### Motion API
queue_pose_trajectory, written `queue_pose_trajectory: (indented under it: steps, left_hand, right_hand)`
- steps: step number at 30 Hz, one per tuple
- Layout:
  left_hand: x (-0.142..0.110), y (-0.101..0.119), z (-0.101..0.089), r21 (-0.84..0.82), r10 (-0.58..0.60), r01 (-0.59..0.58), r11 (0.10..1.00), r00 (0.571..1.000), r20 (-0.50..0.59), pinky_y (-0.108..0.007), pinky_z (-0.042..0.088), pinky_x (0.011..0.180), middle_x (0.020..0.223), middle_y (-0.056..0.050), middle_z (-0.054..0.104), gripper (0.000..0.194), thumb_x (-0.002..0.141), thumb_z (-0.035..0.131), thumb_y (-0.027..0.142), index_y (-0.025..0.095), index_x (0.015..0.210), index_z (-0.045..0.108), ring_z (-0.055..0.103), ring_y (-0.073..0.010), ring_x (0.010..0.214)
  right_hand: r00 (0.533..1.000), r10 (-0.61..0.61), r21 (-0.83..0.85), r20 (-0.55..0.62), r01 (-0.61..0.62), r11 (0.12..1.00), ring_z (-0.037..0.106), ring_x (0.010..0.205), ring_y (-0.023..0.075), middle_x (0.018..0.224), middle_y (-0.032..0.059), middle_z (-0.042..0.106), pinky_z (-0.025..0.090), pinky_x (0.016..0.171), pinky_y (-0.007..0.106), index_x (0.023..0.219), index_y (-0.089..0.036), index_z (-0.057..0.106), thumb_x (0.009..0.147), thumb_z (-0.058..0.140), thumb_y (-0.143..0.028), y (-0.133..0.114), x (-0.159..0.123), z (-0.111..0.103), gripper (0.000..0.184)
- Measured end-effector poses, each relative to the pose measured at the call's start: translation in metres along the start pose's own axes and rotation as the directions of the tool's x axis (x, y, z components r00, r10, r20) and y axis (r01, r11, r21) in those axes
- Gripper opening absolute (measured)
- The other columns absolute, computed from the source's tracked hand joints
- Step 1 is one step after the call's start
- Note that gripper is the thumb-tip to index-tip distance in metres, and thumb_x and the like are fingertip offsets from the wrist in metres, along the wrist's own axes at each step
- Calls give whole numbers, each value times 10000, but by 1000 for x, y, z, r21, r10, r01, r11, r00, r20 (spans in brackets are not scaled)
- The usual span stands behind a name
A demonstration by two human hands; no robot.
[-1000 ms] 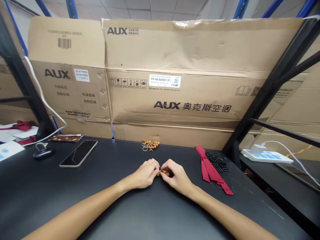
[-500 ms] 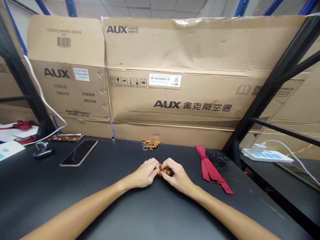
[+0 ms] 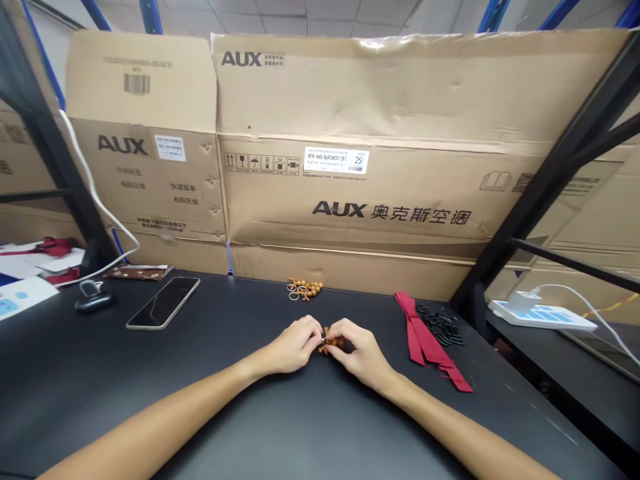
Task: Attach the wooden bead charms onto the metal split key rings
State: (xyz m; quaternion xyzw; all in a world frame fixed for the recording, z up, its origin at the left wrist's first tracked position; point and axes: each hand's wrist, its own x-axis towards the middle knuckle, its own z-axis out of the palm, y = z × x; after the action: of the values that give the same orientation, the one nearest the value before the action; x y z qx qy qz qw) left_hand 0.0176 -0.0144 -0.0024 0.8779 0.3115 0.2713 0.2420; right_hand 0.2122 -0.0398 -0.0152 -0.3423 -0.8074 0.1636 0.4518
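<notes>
Near the right hand [image 3: 361,355], red ribbon [image 3: 425,340] lies beside black rings [image 3: 443,329].

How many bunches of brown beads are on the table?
2. One bunch of round brown wooden beads with metal rings lies at the black tabletop's back edge; the second bunch sits between the left hand and right hand, partly hidden.

facing you: flattened aux cardboard cartons [image 3: 370,93] standing on edge, two rows high
your sides: black steel rack uprights [image 3: 560,180] leaning in at the left and right
above you: blue rack beams [image 3: 151,20] and pale ceiling tiles [image 3: 283,10]
your bench: a black workbench top [image 3: 90,393]
off to your right: a second dark bench [image 3: 565,393]
</notes>
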Motion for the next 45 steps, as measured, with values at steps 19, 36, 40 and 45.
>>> queue_pose_trajectory:
  steps: [19,36,40,45]
  left_hand:
    - [0,-5,3,-22,4,-5,1000,1000,-14,-275,441,806,951,-41,572,215,959,376,255,192,840,542,542,-159,859]
    - [2,-4,3,-24,-17,17,1000,1000,-14,-292,448,824,954,-46,579,223,958,379,266,191,841,553,549,-165,868]
    - [1,-3,2,-27,-23,23,999,1000,-16,-293,449,825,959,-47,582,214,953,389,269,190,850,559,553,-166,871]
    - [2,-2,2,-22,-21,21,1000,1000,-9,-287,446,822,948,-40,581,218,953,390,269,190,819,543,549,-163,868]
  right_hand:
    - [999,-14,-14,30,14,1000,577,628,133,820,39,632,489,563,248,827,-212,643,879,593,-287,0,-3,-2,104]
    - [999,-35,17,0,35,999,602,701,154,836,51,621,527,643,279,828,-210,626,865,558,-218,-8,0,-2,78]
    - [999,-50,25,-3,50,998,596,711,155,853,53,620,531,658,289,854,-216,620,864,553,-224,-7,-1,0,68]
    - [998,-58,-8,-20,58,998,563,670,141,830,40,597,502,620,275,834,-215,596,856,550,-188,-6,-1,2,58]
